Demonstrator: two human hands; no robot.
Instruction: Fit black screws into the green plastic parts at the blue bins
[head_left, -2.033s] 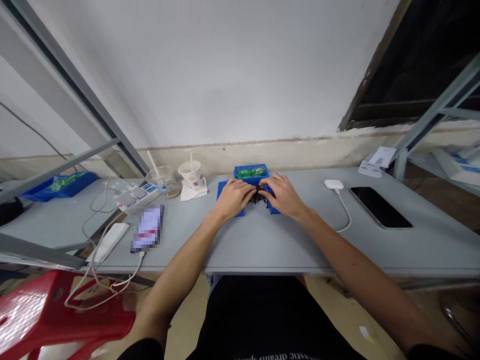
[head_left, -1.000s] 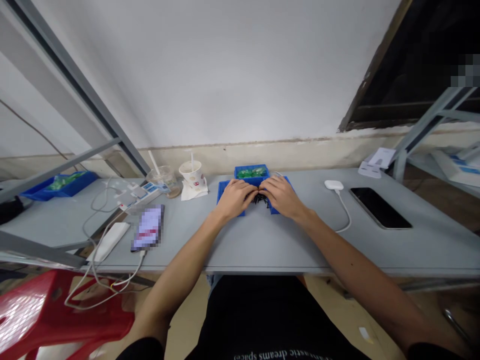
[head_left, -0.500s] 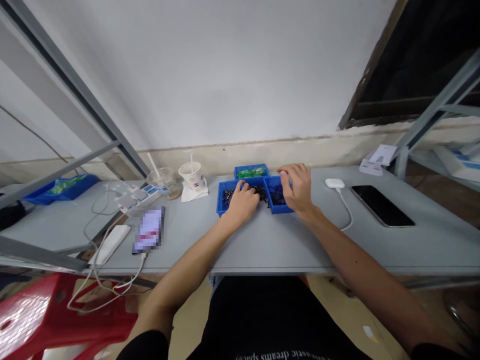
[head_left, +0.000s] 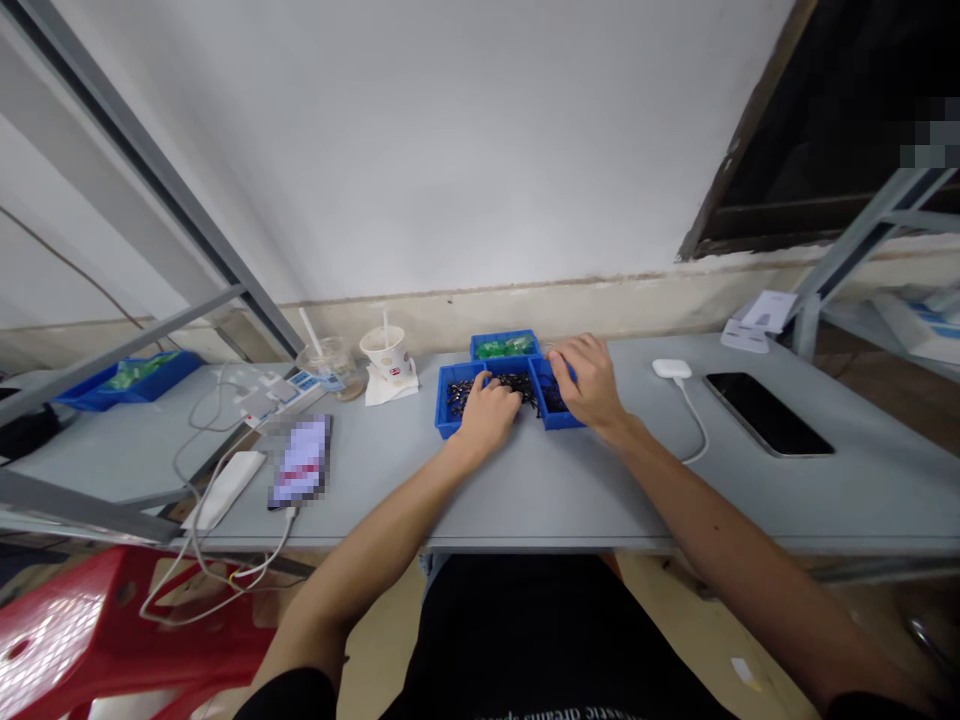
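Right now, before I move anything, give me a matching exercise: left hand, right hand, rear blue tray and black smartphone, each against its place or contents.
Column 1: 1 left hand; 2 right hand; 3 rear blue tray; 4 black smartphone.
Column 2: A holds green items; B lies at the right of the grey table; C over the right front blue tray; D on dark small parts in the left front blue tray.
Pairs: 1-D, 2-C, 3-A, 4-B.

This looks like a makeshift workroom, more a small assembly spot than a home: a long grey table (head_left: pixel 825 500) set with small blue parts trays (head_left: pixel 480 367) and a power strip (head_left: pixel 289 392), metal shelving (head_left: pixel 150 190) alongside, a red plastic stool (head_left: pixel 52 640), and a bare, scuffed wall (head_left: pixel 375 150).
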